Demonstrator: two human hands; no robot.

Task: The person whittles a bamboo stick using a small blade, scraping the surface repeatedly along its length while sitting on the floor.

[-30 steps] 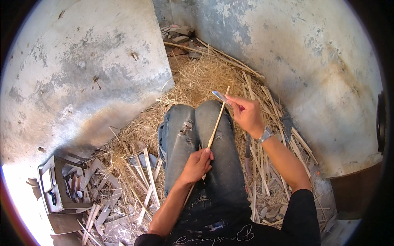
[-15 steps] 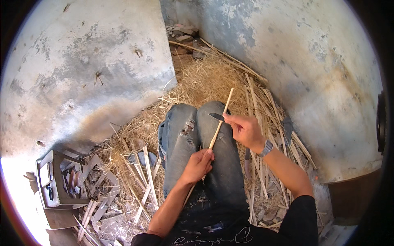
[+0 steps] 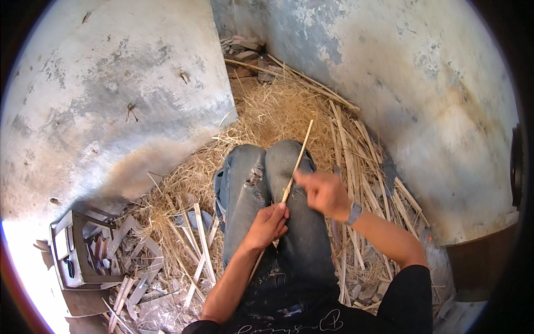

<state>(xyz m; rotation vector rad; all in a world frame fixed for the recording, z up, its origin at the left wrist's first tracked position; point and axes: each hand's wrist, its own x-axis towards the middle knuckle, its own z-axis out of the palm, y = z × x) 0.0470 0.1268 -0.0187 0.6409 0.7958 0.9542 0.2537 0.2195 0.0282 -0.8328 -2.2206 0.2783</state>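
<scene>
My left hand [image 3: 268, 227] is closed around the lower part of a thin pale bamboo stick [image 3: 302, 149]. The stick slants up and away over my right knee, and its lower end passes under my left forearm. Close by the middle of the stick is my right hand [image 3: 324, 193], fingers curled and smeared by motion. A small dark-bladed knife showed in this hand half a second ago; the blade is now lost in the blur. Both hands are above my lap in worn grey jeans [image 3: 245, 183].
Straw-like shavings [image 3: 278, 111] heap beyond my knees. Long split strips [image 3: 356, 167] lie along the right wall [image 3: 445, 111]. A wooden frame-like box [image 3: 78, 250] stands at lower left among scraps. The left wall [image 3: 139, 72] closes in on that side.
My right hand has moved down along the stick, toward my left hand, and the knife blade has dropped out of sight. The left hand keeps its hold in nearly the same place.
</scene>
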